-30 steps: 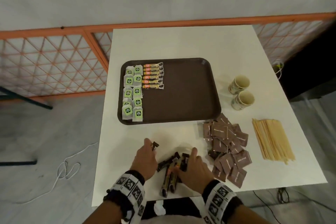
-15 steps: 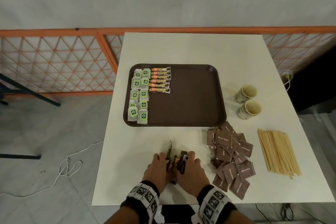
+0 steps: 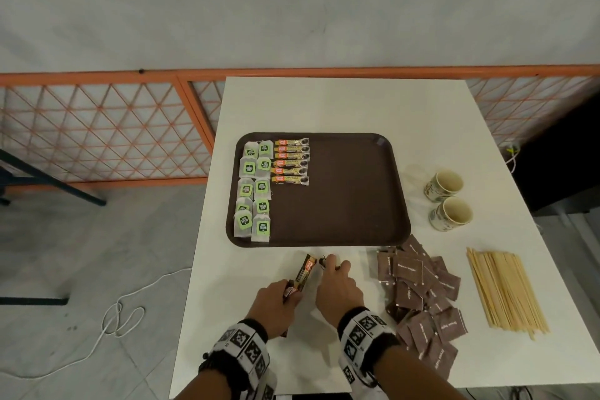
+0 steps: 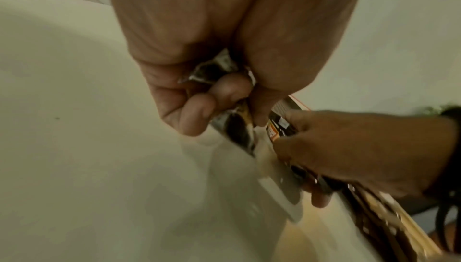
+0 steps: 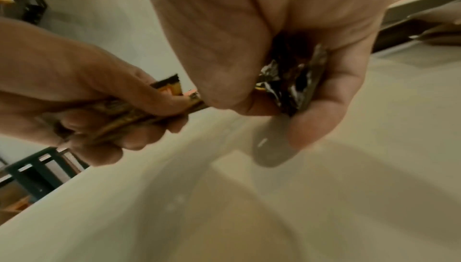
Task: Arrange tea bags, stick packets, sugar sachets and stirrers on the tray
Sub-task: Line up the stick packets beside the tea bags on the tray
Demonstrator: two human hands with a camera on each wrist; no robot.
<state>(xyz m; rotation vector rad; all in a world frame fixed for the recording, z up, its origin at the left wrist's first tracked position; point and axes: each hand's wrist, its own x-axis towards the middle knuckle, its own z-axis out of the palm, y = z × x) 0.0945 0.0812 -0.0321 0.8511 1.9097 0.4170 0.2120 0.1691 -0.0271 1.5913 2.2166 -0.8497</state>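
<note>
Both hands have lifted since half a second ago; the scattered stick packets are off the desk and split between them. Left hand (image 3: 276, 300) grip curled round a bundle of stick packets (image 3: 300, 276), their long axis running from the palm out toward 1 o'clock, free ends up and pointing at the tray. Right hand (image 3: 337, 287) just beside it at 3 o'clock, fingers closed on more packets; only crumpled foil ends show in the right wrist view, count unclear. Tray (image 3: 357, 204) lies at 12 o'clock from both hands, near edge close. Likely landing spot: bare floor below the stick packet row (image 3: 291, 161), at 11 o'clock from the left grip, so left hand looks nearer; laid packets run 9-to-3, so the held bundle would need turning. Tea bags (image 3: 255, 190) fill the tray's left columns. Sugar sachets (image 3: 418, 292) heaped on the desk (image 3: 341, 101) at 3 o'clock, stirrers (image 3: 505, 289) beyond, two cups (image 3: 449, 200) at 2 o'clock. Orange lattice fence (image 3: 97, 127) behind, tiled floor, white cable at 9 o'clock.
</note>
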